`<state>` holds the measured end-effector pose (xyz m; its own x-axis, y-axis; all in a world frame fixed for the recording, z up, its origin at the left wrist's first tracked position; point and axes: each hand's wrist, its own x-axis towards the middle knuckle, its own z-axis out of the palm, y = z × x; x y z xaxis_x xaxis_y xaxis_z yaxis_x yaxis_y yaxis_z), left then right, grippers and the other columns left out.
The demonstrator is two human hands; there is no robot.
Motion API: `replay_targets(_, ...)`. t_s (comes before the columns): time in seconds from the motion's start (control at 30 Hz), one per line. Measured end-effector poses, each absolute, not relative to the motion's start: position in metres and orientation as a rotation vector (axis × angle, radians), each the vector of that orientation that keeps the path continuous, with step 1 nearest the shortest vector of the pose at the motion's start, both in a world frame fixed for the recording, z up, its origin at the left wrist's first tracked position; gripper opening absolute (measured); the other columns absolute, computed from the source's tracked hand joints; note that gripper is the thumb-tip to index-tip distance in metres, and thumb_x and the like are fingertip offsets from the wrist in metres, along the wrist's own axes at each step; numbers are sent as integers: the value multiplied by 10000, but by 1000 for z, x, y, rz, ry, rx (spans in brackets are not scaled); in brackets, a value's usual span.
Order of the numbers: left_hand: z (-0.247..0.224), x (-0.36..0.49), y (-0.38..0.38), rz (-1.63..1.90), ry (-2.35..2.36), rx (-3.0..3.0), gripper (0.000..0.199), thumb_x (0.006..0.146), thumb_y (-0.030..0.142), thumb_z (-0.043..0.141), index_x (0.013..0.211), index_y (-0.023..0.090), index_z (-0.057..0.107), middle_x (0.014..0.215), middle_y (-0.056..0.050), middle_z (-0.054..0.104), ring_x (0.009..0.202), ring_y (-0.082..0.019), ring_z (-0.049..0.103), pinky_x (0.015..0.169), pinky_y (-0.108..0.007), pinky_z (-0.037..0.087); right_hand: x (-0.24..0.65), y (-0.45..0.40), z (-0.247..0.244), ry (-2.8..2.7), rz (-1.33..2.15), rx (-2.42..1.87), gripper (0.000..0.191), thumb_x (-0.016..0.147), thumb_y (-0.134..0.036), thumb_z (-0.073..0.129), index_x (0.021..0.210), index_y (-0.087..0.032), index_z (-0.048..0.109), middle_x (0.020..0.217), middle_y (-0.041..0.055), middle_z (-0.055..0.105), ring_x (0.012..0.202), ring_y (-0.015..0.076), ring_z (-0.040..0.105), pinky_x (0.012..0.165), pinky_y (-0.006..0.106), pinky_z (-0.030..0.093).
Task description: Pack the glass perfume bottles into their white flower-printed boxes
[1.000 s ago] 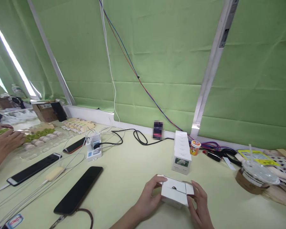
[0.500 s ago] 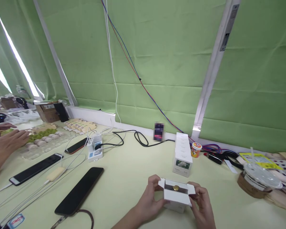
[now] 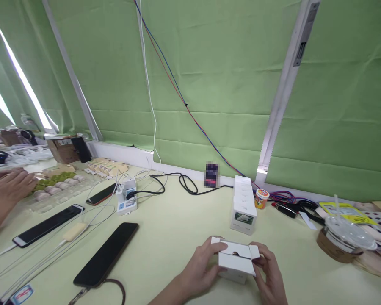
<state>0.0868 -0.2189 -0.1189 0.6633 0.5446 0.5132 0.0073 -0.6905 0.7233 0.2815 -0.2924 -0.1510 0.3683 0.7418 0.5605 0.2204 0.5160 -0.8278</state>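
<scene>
A small white box stands at the front of the table with its top flaps partly open. A white inner flap lies over most of the opening, and a bit of something dark and gold shows at its edge. My left hand grips the box's left side, its index finger on the inner flap. At the right side, my right hand holds the box by its side and side flap. Behind it, a row of similar white boxes stands close together, the front one bearing a flower picture.
Phones, a power strip and cables lie on the left. Another person's hands are over a tray of pale round items. An orange tub and a lidded cup stand on the right.
The inner flap has folded down over the opening, largely covering the gold-topped item. My left index finger has moved onto that flap. The other person's hands have shifted slightly.
</scene>
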Motion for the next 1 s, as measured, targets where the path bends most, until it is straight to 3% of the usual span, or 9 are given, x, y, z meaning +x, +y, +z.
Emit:
replay_targets(0.23, -114, 86, -216, 962, 397, 2197, 481, 865, 116, 546, 1292, 326, 475, 1197, -96, 570, 1108, -239, 564, 918, -352, 465, 294, -290, -153, -1443, 317, -927, 263, 957, -256, 448, 1194, -327, 540, 1135, 88, 561, 1042, 240, 590, 762, 338, 562)
replay_targets(0.43, -112, 88, -219, 934, 497, 2175, 454, 861, 168, 609, 1277, 301, 487, 1149, -87, 597, 1050, -226, 587, 901, -332, 474, 292, -293, -152, -1428, 234, -1084, 278, 967, -332, 416, 1135, -346, 637, 1123, 88, 550, 1031, 260, 579, 791, 353, 502)
replay_targets(0.63, -129, 95, -224, 1043, 642, 1747, 588, 772, 94, 669, 1229, 286, 352, 1277, -84, 495, 1023, -216, 613, 919, -378, 492, 291, -291, -150, -1394, 210, -1119, 276, 957, -341, 436, 1100, -339, 672, 1096, 86, 564, 1007, 261, 594, 815, 361, 502)
replay_targets(0.8, -124, 104, -228, 1061, 687, 1502, 481, 694, 18, 671, 1012, 255, 399, 1209, -48, 536, 984, -211, 639, 902, -371, 500, 290, -290, -150, -1389, 213, -1137, 281, 959, -344, 433, 1126, -355, 659, 1104, 84, 547, 1018, 259, 585, 806, 359, 501)
replay_targets(1.0, -114, 107, -230, 1053, 692, 1363, 537, 672, 2, 682, 1051, 276, 418, 1221, -37, 564, 969, -217, 646, 866, -350, 517, 287, -289, -152, -1359, 203, -1140, 279, 961, -376, 427, 1100, -362, 669, 1092, 67, 549, 998, 247, 598, 793, 325, 491)
